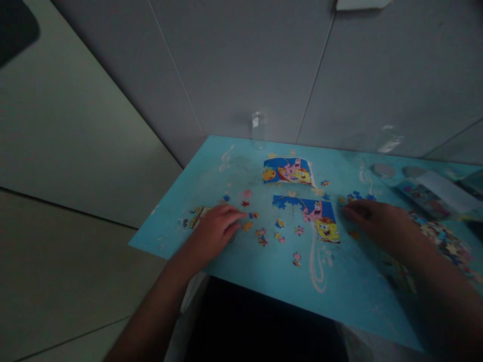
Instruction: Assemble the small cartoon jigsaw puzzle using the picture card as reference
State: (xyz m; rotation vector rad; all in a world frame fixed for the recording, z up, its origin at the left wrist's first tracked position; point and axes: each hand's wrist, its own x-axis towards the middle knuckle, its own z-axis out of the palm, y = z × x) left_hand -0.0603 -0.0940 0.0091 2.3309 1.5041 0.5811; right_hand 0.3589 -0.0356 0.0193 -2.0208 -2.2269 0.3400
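Observation:
My left hand is over the left part of the table, fingers stretched out and thumb apart. Its fingertips are close to a small blue, red and yellow jigsaw piece; whether they touch it I cannot tell. A partly joined jigsaw puzzle with a yellow and a pink cartoon figure lies mid-table, its lower left open. Right of it, my right hand has its fingers curled together, and what they hold, if anything, is hidden. Behind the puzzle lies a picture sheet of the same scene.
Several loose pieces are scattered mid-table. A heap of pieces lies at the right, near a printed packet. Clear containers stand along the wall, with a round lid at the back right. The table's front edge is close.

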